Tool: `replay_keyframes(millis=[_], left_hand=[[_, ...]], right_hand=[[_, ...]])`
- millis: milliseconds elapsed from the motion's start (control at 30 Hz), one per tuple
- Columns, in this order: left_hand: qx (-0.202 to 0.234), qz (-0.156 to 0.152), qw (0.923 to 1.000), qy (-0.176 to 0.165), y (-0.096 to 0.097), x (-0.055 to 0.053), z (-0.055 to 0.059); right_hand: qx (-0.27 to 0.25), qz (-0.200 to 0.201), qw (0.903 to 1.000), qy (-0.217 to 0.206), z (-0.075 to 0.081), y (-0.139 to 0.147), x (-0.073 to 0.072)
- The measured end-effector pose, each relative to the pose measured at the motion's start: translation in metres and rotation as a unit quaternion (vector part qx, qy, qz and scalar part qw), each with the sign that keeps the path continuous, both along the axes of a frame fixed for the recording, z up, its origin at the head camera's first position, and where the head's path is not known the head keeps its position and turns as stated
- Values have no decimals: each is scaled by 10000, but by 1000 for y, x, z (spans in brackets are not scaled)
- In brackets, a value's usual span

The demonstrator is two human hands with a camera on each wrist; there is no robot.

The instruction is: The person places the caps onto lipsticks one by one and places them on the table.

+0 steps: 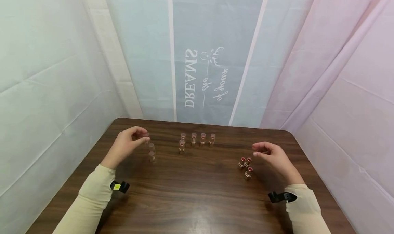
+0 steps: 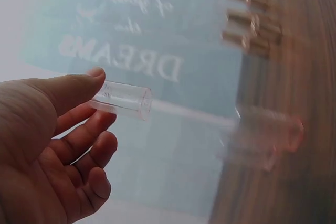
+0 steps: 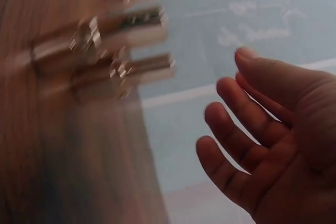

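My left hand pinches a clear plastic cap between thumb and fingers, above the table's left side. Two more clear caps stand just right of it, blurred in the left wrist view. My right hand hovers at the right with fingers loosely bent, thumb apart from them, holding nothing. Beside it, three small metallic lipstick tubes with red tops stand close together uncapped. They look gold-brown and blurred in the right wrist view, to the left of the fingers and apart from them.
Several similar tubes with clear tops stand in the middle towards the back, one slightly nearer. The dark wooden table ends at a printed curtain. Pale cloth walls flank both sides.
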State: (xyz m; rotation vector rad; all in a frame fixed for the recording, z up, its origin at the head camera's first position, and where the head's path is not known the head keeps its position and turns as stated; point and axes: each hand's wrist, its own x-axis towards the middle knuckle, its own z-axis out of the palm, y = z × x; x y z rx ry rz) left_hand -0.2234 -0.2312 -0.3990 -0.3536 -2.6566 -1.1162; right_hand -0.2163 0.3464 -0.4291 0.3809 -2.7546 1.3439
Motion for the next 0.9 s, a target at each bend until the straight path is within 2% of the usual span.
replay_keyframes(millis=[200,433,700,900], left_hand=[[81,-195,9992,328,18,15,15],[140,-426,9983,377,30,26,23],[311,-734,9964,287,39,32,24],[283,-769,9961,320,42,32,23]], right_hand=[[-254,523,9962,-646,-27,13,-8],[135,997,9931,-604,-48,19,-19],[193,1141,9910,-672,-56,12,-20],[281,1152,9908,-654,-56,9,-19]])
